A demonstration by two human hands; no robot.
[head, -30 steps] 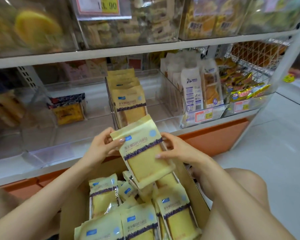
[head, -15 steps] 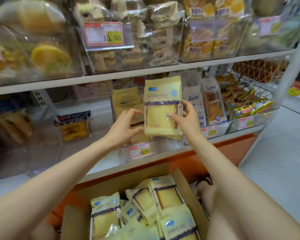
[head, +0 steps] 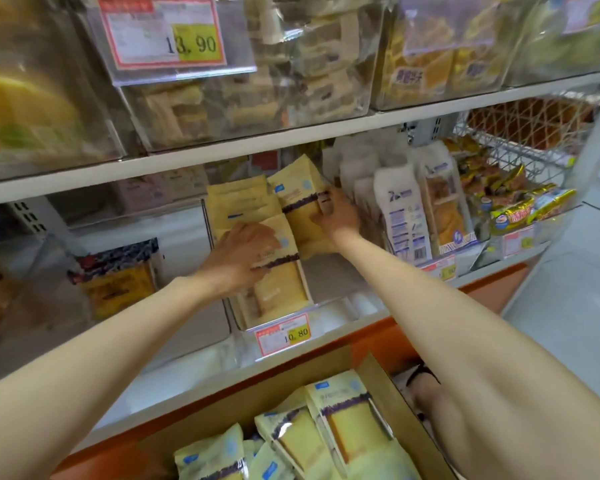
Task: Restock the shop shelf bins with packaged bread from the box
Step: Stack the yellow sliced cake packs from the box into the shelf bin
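Slotting a bread pack (head: 300,202) into the clear bin (head: 329,308) at the shelf (head: 187,362) front edge | pack upright, leaning back, just right of the row (head: 238,202) | right hand (head: 338,216) grips its right edge | left hand (head: 239,254) flat, pressing the front pack (head: 281,285).

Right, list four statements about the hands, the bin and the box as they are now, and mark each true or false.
1. The right hand grips a yellow bread pack inside the bin. True.
2. The left hand is down in the cardboard box. False: it rests on the front pack of the row in the bin.
3. The price tag on this bin reads 10.80. True.
4. The cardboard box is empty. False: several yellow packs lie in it.
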